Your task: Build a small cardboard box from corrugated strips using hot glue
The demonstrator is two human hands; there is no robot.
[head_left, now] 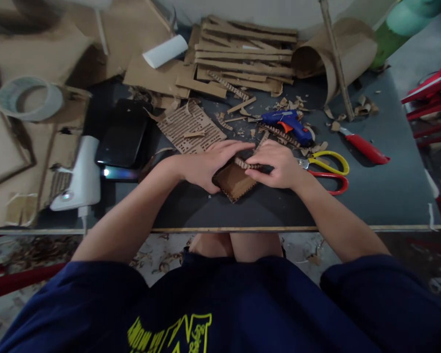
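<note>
On the dark tabletop in the head view, cardboard strips are heaped at the back, a tape roll sits far left, and a red-handled knife lies to the right. A corrugated sheet crowds the left hand, while a blue glue gun and scissors lie close by the right hand. Near the front edge, the left fingers curve around a small cardboard box, and the right fingers pinch a ridged strip at its far side.
</note>
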